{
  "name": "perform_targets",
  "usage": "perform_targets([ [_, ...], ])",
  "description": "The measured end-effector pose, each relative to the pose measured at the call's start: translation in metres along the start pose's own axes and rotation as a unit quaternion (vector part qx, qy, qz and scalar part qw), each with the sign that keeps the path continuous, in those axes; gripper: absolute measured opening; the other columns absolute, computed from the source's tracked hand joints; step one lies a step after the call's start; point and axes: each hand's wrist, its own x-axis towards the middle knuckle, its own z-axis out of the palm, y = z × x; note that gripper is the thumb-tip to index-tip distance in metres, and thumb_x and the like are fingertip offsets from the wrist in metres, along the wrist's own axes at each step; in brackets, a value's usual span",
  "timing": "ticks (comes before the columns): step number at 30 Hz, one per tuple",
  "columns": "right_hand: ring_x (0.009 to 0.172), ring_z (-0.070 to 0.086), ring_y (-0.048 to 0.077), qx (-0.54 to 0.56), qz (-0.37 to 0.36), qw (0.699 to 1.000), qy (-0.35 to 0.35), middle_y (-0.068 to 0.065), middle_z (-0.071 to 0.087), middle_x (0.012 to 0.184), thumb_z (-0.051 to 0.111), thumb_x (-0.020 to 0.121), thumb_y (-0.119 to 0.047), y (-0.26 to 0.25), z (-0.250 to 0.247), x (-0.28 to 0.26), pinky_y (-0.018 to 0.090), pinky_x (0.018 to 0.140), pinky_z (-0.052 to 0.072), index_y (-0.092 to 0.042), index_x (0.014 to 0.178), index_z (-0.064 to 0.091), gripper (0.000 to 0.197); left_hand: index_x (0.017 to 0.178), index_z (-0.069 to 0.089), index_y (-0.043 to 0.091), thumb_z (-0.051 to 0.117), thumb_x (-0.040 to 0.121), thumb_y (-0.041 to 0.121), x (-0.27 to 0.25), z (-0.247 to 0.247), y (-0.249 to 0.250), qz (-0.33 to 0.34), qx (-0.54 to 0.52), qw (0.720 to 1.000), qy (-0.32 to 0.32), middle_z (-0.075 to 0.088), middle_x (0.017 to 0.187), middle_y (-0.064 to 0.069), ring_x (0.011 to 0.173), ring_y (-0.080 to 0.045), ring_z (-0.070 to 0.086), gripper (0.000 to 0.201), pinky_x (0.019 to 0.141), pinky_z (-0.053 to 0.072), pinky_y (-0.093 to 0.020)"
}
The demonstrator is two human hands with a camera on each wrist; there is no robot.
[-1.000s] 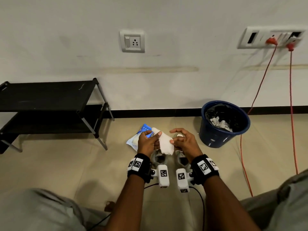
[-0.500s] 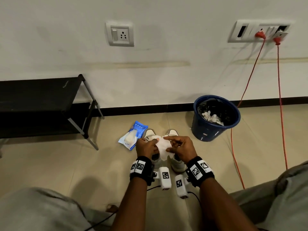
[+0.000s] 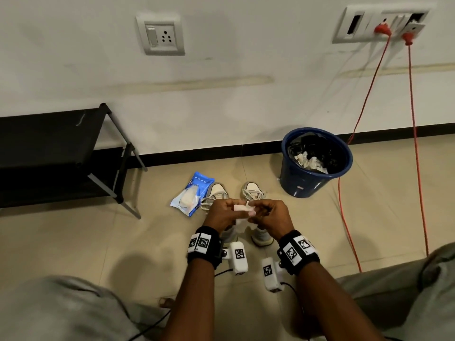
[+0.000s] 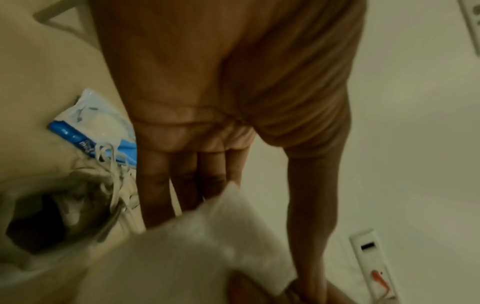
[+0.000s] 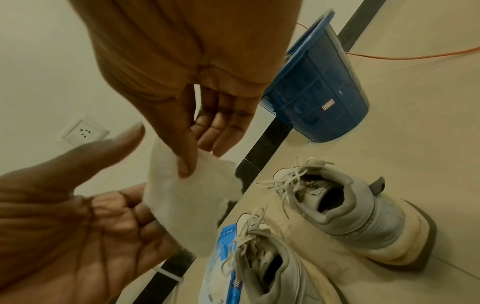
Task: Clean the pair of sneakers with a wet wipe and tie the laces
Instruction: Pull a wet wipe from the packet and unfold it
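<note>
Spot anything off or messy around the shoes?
Both sneakers have loose, untied laces splayed over their tongues. The wet wipe pack lies askew against the left shoe. Crumpled used wipes sit in the blue bin. No spill or damage shows.

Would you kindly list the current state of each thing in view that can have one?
wet wipe: out of the pack, held above the shoes.
left hand: holds the wipe.
right hand: pinches the wipe.
left sneaker: on the floor, laces untied.
right sneaker: on the floor, laces untied.
wipes pack: lying flat beside the left sneaker.
bin: upright, crumpled wipes inside.
</note>
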Motion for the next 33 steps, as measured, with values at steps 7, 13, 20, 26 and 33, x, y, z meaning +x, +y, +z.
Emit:
perform_targets([
  [7,0.056,0.062,0.03,0.027,0.027,0.999,0.014,0.009,0.067,0.062,0.082,0.07,-0.01,0.012,-0.006,0.008,0.037,0.054,0.055,-0.007,0.075,0.073,0.01,0.086,0.079,0.017,0.084,0.057,0.011,0.012,-0.003,-0.021,0.0,0.222,0.974,-0.036,0.071,0.068,0.004,0.06,-0.008,0.061,0.03,0.066,0.051,-0.028],
  [13,0.047,0.049,0.023,0.201,0.114,0.973,-0.006,0.018,0.056,0.06,0.068,0.079,0.003,0.009,-0.004,0.012,0.025,0.045,0.041,0.016,0.077,0.059,0.016,0.063,0.07,0.017,0.071,0.076,0.006,0.013,0.005,-0.017,-0.071,0.136,0.988,0.003,0.057,0.047,0.007,0.047,-0.007,0.05,0.017,0.055,0.039,-0.02],
  [20,0.061,0.061,0.029,0.306,0.183,0.934,0.021,0.019,0.059,0.068,0.051,0.081,0.01,0.002,0.01,0.016,0.031,0.051,0.054,0.006,0.085,0.063,0.013,0.106,0.057,-0.002,0.039,0.092,0.013,0.017,-0.001,-0.015,-0.167,-0.007,0.986,0.016,0.071,0.08,-0.019,0.064,-0.025,0.071,0.027,0.059,0.053,-0.031],
  [26,0.07,0.064,0.031,0.266,0.165,0.949,0.024,0.022,0.066,0.079,0.062,0.083,0.004,0.011,0.011,0.02,0.036,0.061,0.055,0.002,0.085,0.068,0.007,0.113,0.064,0.012,0.054,0.097,0.015,0.02,0.002,-0.014,-0.107,-0.02,0.994,0.006,0.069,0.087,-0.009,0.076,-0.021,0.068,0.02,0.072,0.058,-0.04],
  [33,0.051,0.061,0.017,0.259,0.183,0.948,0.023,0.012,0.061,0.068,0.049,0.08,0.019,0.018,0.0,0.017,0.02,0.042,0.047,-0.003,0.079,0.064,0.027,0.102,0.068,0.002,0.065,0.091,0.002,0.034,0.018,-0.047,-0.013,-0.071,0.994,0.084,0.073,0.091,-0.011,0.082,-0.023,0.069,0.011,0.072,0.059,-0.033],
])
